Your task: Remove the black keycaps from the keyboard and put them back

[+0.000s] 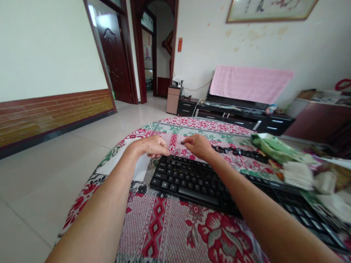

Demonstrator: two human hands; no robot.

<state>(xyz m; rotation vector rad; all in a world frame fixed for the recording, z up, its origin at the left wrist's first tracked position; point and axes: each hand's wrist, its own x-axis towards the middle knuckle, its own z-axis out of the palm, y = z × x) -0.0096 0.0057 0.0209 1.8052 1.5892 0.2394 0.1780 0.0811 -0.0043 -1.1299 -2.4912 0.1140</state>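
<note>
A black keyboard [189, 179] lies on the patterned tablecloth in front of me. Some spots in its upper rows look bare of keycaps. My left hand [155, 147] is curled, its fingertips gripping the keyboard's back left corner. Just behind the keyboard, my right hand [197, 146] pinches a small black keycap [182, 143] between thumb and fingers. Several loose black keycaps [238, 151] lie in a band on the cloth to the right. My right forearm hides part of the keyboard's right side.
White paper [117, 164] lies left of the keyboard. A second black keyboard [298, 208] is at the right, beside green packaging [282, 149] and folded pale cloths [298, 175]. Beyond the round table [161, 226] stand a TV cabinet and a screen under a pink towel [249, 82].
</note>
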